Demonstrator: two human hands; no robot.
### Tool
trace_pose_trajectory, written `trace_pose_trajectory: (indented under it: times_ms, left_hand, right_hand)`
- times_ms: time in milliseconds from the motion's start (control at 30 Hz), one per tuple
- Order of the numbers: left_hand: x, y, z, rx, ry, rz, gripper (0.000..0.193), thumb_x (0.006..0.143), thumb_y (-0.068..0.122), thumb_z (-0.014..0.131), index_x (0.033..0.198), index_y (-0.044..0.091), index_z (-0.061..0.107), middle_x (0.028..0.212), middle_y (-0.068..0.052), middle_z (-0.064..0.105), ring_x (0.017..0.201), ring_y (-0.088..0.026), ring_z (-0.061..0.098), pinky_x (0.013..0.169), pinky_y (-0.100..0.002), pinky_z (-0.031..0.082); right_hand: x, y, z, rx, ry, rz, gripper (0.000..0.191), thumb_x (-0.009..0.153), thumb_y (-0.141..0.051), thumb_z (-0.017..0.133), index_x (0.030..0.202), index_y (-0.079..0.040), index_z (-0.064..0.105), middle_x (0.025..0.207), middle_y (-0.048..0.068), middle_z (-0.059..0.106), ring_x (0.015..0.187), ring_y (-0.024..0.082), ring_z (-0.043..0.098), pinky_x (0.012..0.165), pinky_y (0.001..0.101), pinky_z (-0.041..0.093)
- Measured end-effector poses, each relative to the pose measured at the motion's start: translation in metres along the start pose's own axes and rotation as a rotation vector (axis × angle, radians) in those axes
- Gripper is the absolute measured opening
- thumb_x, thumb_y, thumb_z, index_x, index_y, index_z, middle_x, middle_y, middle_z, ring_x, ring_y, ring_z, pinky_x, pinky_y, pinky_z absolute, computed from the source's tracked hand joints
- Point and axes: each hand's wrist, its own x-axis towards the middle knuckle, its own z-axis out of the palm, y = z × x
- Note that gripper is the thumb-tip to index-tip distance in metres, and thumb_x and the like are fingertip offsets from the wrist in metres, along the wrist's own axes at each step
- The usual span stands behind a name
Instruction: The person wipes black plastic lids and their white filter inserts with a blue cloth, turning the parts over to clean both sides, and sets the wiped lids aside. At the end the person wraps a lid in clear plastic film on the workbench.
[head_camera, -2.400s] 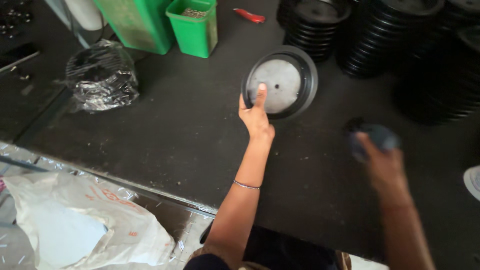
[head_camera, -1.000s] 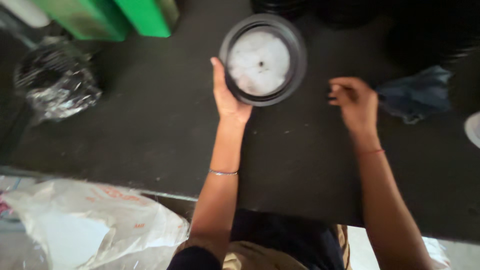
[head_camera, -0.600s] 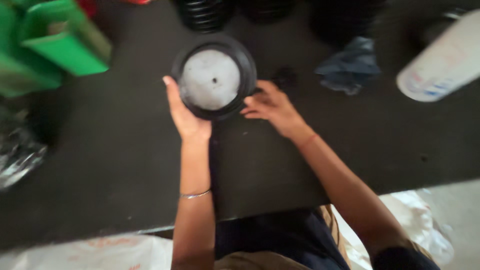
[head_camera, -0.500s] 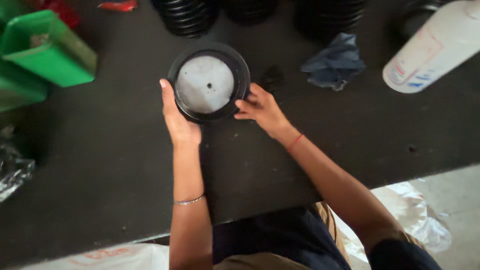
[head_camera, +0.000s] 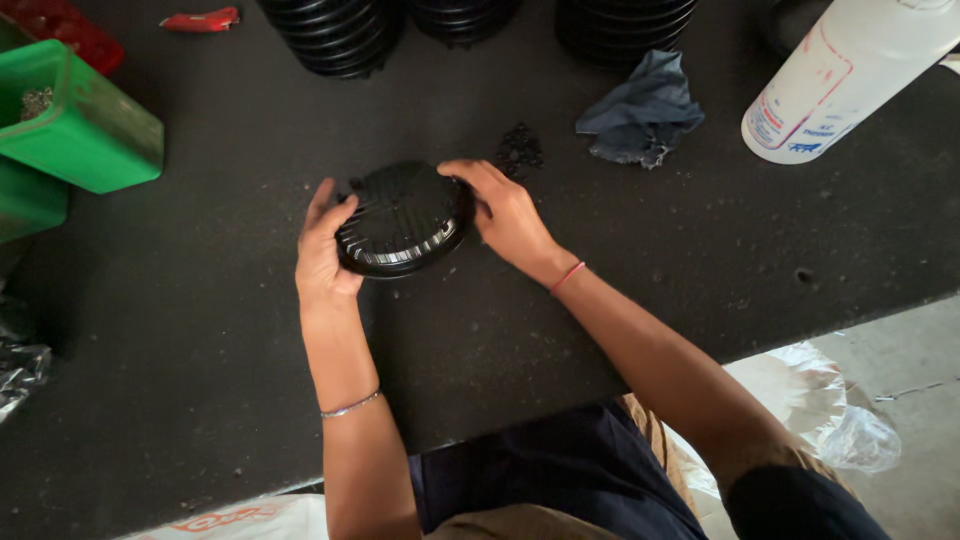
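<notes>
Both hands now grip the round black part (head_camera: 402, 218) from opposite sides: the left hand (head_camera: 325, 245) cups its near-left rim with bent fingers, and the right hand (head_camera: 505, 210) presses the far-right edge. Half a second ago its pale flat face looked up; now the ribbed black side is on top, so the part has been turned over and sits low on the dark worktop (head_camera: 620, 280). Whether it rests fully or is lifted a little, I cannot tell. Beyond lie small black bits (head_camera: 519, 150), perhaps screws, a blue-grey rag (head_camera: 642, 112), a white bottle (head_camera: 850, 75) cut off by the frame, and green bins (head_camera: 85, 125).
</notes>
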Motion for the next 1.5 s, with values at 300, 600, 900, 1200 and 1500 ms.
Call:
trace_pose_trajectory:
  times_ms: [300,600,900,1200,1500]
  left_hand:
    - [-0.004,0.001,-0.004,0.174,0.078,0.157,0.083,0.073,0.000,0.075,0.149,0.001,0.041,0.140,-0.026,0.061,0.120,-0.034,0.068,0.101,-0.042,0.058]
    - [-0.002,0.004,-0.012,0.329,0.124,0.145,0.074,0.076,0.010,0.080,0.143,-0.003,0.052,0.139,-0.024,0.060,0.125,-0.033,0.064,0.104,-0.041,0.055]
    - [0.004,0.001,-0.023,0.301,0.105,0.134,0.067,0.075,0.005,0.078,0.139,-0.001,0.058,0.135,-0.021,0.064,0.123,-0.032,0.066,0.103,-0.043,0.057]
    - [0.007,-0.004,-0.025,0.382,0.087,0.195,0.070,0.078,0.008,0.081,0.142,-0.004,0.054,0.133,-0.023,0.066,0.120,-0.030,0.066,0.104,-0.038,0.053]
    - [0.015,-0.014,-0.025,0.382,0.098,0.306,0.071,0.074,0.010,0.087,0.138,-0.003,0.060,0.135,-0.023,0.066,0.124,-0.031,0.063,0.108,-0.039,0.049]
  right_hand:
    - [0.004,0.071,-0.091,-0.456,-0.022,0.335,0.009,0.091,-0.010,0.075,0.099,-0.008,0.080,0.098,0.009,0.079,0.083,0.026,0.076,0.079,0.0375,0.059]
    - [-0.004,0.069,-0.070,-0.561,-0.059,0.496,0.014,0.084,-0.027,0.083,0.092,-0.016,0.081,0.088,0.008,0.077,0.079,0.029,0.074,0.074,0.0421,0.058]
    - [-0.006,0.062,-0.071,-0.452,-0.119,0.475,0.005,0.078,-0.013,0.080,0.082,-0.016,0.078,0.084,0.004,0.077,0.077,0.027,0.075,0.074,0.0408,0.058]
    - [-0.007,0.071,-0.093,-0.413,-0.075,0.402,0.014,0.083,-0.011,0.080,0.097,-0.015,0.081,0.089,0.010,0.077,0.081,0.027,0.076,0.078,0.0365,0.059]
    - [-0.006,0.066,-0.082,-0.526,-0.196,0.449,0.020,0.082,-0.028,0.085,0.100,-0.019,0.082,0.089,0.007,0.077,0.082,0.027,0.074,0.074,0.0408,0.057]
